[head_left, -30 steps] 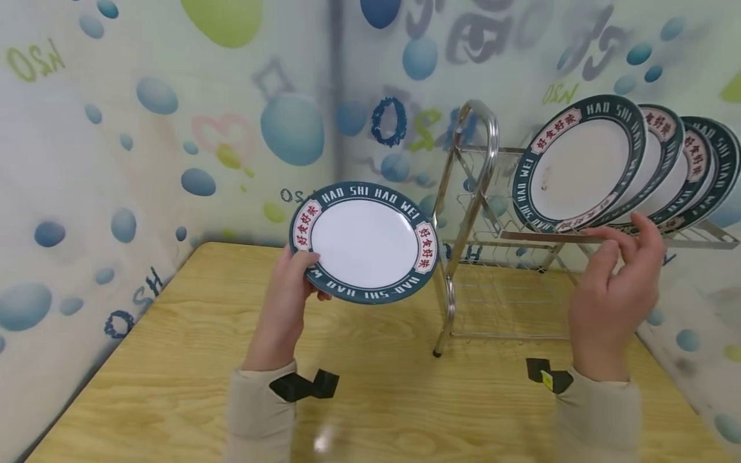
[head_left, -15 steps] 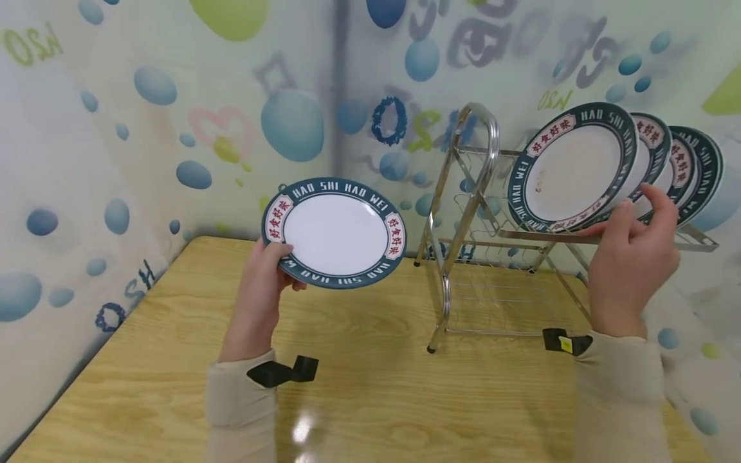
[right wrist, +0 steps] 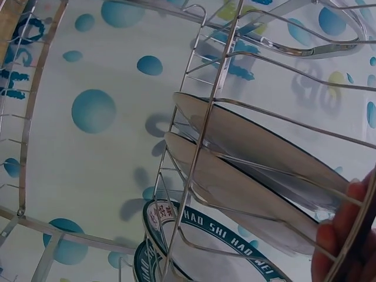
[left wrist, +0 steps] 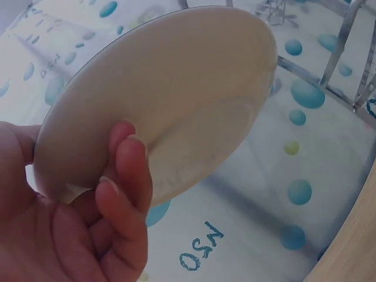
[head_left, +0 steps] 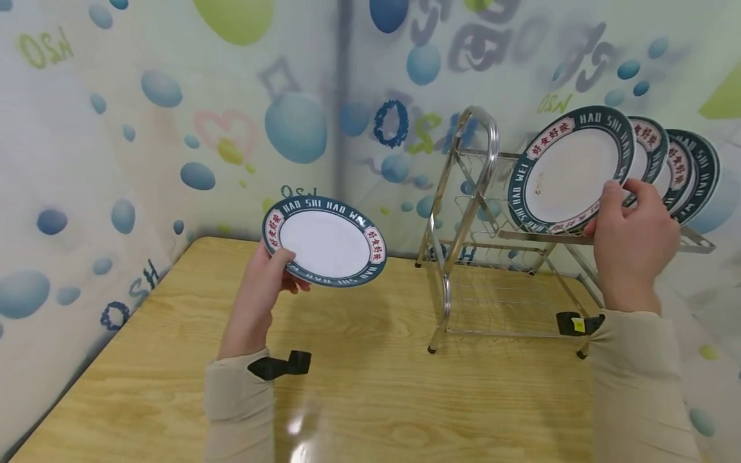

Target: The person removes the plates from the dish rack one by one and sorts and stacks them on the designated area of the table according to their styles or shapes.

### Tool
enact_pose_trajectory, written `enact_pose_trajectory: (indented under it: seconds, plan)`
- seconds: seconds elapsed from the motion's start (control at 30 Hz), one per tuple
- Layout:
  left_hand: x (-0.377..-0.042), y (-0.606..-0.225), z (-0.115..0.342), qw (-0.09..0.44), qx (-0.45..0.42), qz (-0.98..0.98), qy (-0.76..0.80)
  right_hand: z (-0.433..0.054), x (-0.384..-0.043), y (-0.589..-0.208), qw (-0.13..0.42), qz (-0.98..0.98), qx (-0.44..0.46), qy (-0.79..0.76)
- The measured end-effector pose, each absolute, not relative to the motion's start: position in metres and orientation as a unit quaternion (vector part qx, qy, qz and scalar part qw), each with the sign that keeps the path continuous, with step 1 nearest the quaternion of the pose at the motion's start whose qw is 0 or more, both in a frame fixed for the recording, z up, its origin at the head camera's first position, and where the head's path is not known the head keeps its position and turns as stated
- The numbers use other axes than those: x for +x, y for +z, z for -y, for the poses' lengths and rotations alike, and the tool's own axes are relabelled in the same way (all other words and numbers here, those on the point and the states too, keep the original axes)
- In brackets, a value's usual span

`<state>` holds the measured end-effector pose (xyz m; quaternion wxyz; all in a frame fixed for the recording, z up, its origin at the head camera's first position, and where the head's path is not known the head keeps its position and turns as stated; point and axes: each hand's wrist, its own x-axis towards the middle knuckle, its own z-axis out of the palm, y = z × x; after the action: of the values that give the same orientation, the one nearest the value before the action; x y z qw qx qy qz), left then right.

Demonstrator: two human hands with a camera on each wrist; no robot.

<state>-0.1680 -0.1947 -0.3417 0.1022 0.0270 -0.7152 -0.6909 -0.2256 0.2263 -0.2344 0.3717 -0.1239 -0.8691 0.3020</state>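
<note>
In the head view my left hand (head_left: 260, 289) holds a white plate (head_left: 324, 245) with a dark green lettered rim, thumb on top at its left edge. Its pale underside (left wrist: 194, 82) shows in the left wrist view, with fingers curled beneath. At the right, my right hand (head_left: 633, 247) pinches the lower right rim of the front plate (head_left: 573, 173) in the rack, thumb on its face. Matching plates (head_left: 648, 151) lean behind it. The right wrist view shows the right fingers (right wrist: 326, 247) at the plates' edges beyond the wires, partly cut off by the frame.
A two-tier metal dish rack (head_left: 492, 138) stands on the wooden table (head_left: 370, 386), its upper tier bearing several tilted plates. Its lower wire shelf (head_left: 503, 302) sits near the tabletop. Patterned walls (head_left: 231, 83) meet in a corner behind.
My right hand has moved up from below the upper tier to the front plate's rim, and its thumb and fingers have closed there. The left hand has shifted left with its plate, which tilts more.
</note>
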Motion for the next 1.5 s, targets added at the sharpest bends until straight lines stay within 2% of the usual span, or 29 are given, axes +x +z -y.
enact_pose_trajectory:
  seconds: [0.37,0.6,0.7,0.93,1.33,1.5]
  plan:
    - [-0.17,-0.357,0.212,0.089,0.059,0.737,-0.667,-0.223,-0.228,-0.231,0.351,0.909,-0.129,0.182]
    - [-0.181,-0.373,0.217,0.121,0.124,0.688,-0.705,-0.222,-0.224,-0.223,0.29,0.94,-0.11,0.144]
    - [-0.185,-0.381,0.22,0.138,0.16,0.663,-0.718,-0.221,-0.225,-0.225,0.298,0.937,-0.111,0.142]
    - [-0.195,-0.398,0.226,0.177,0.201,0.605,-0.75,-0.22,-0.232,-0.234,0.369,0.906,-0.126,0.163]
    - [-0.204,-0.434,0.234,0.219,0.281,0.542,-0.761,-0.215,-0.229,-0.238,0.372,0.897,-0.142,0.194]
    - [-0.207,-0.443,0.236,0.236,0.3,0.539,-0.751,-0.215,-0.23,-0.239,0.402,0.881,-0.147,0.201]
